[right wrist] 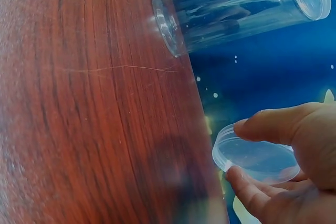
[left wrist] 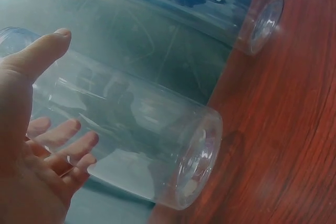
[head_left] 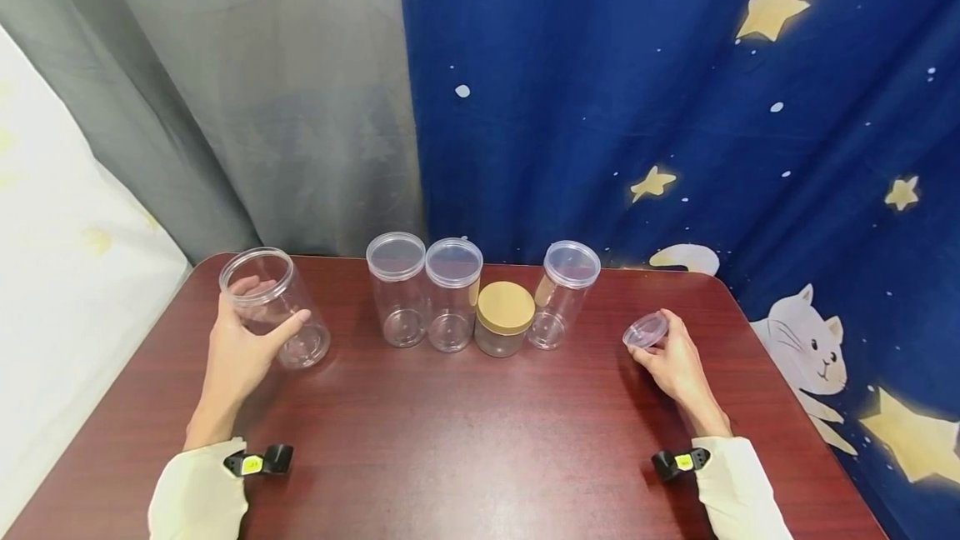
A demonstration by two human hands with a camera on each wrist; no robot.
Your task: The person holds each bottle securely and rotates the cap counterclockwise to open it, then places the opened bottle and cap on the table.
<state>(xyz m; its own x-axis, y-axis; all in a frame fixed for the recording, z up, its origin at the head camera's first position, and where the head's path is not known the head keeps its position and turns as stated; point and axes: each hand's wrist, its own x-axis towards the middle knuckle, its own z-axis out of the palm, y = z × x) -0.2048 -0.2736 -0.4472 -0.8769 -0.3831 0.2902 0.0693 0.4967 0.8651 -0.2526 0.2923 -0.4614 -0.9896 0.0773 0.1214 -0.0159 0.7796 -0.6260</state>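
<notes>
At the left of the head view stands a clear plastic jar (head_left: 303,344) with its threaded mouth uncovered. My left hand (head_left: 243,352) holds it around its upper part, thumb across the near side. In the left wrist view, the fingers (left wrist: 79,142) show through the clear wall (left wrist: 142,129). Off to the right, my right hand (head_left: 675,361) pinches a clear round lid (head_left: 647,330) by its rim, tilted above the table. The right wrist view shows the thumb on one side of that lid (right wrist: 257,156) and fingers on the other.
Two tall clear jars with clear lids, one (head_left: 399,298) and another (head_left: 452,302), stand near the back edge. Right of them are a short jar with a gold lid (head_left: 506,307) and another tall lidded jar (head_left: 562,294). Curtains (head_left: 525,107) hang behind the dark red table (head_left: 465,440).
</notes>
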